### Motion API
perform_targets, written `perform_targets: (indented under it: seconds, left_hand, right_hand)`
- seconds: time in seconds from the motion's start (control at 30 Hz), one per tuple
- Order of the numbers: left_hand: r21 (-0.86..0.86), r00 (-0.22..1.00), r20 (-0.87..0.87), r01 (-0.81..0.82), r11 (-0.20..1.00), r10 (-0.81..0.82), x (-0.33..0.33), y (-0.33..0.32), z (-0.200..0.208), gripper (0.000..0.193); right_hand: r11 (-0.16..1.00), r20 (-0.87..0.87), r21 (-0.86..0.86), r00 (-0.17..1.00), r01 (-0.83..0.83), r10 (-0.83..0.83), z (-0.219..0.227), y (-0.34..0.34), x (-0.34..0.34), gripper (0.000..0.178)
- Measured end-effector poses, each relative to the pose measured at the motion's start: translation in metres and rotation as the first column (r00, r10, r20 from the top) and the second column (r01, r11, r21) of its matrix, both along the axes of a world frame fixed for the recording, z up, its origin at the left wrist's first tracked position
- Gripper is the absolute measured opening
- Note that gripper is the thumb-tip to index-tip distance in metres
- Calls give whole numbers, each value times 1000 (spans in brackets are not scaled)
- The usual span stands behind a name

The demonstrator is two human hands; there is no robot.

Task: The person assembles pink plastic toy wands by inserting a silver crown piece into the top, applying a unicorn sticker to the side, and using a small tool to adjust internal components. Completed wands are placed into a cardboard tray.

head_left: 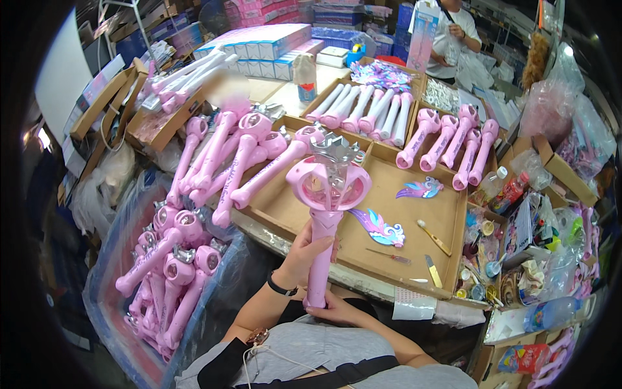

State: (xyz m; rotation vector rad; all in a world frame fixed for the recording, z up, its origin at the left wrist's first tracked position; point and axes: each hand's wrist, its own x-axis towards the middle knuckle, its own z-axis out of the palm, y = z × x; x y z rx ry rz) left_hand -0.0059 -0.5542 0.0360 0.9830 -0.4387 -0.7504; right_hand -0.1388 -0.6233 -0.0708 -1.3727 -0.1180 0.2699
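A pink toy wand [319, 259] with a round, open-framed head and a silvery crown on top stands upright before my chest. My left hand [299, 258], with a black band at the wrist, is wrapped around its handle. At the handle's bottom end, the fingers of my right hand [339, 311] close on the same wand. Just beyond it lies a cardboard tray [427, 217] holding two shiny purple-blue wing pieces [382, 229], a thin screwdriver [396, 259], a brush [435, 238] and a yellow-handled knife [433, 271].
To the left, a plastic-lined blue bin [97, 285] holds many pink wands; more wands [243, 152] are piled at the tray's left edge. White-and-pink handles [369, 110] fill a far tray. Bottles and small jars [478, 290] crowd the right. Another person [463, 32] stands across the table.
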Motion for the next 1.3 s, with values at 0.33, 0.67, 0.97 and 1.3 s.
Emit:
perform_targets:
  seconds: [0.33, 0.67, 0.97, 1.3]
  left_hand:
    - [-5, 999, -30, 45, 999, -45, 6, -58, -12, 34]
    - [-242, 985, -171, -44, 969, 2, 36, -57, -6, 94]
    - [-417, 874, -408, 79, 906, -264, 74, -56, -11, 81]
    - [-255, 918, -345, 111, 961, -198, 95, -15, -26, 86]
  right_hand:
    - [945, -39, -259, 975, 201, -218, 80, -113, -38, 37]
    - [555, 120, -737, 883, 385, -453, 92, -173, -32, 29]
    - [242, -24, -970, 967, 39, -255, 83, -183, 3, 23]
    - [224, 780, -526, 571, 820, -257, 157, -94, 45, 23]
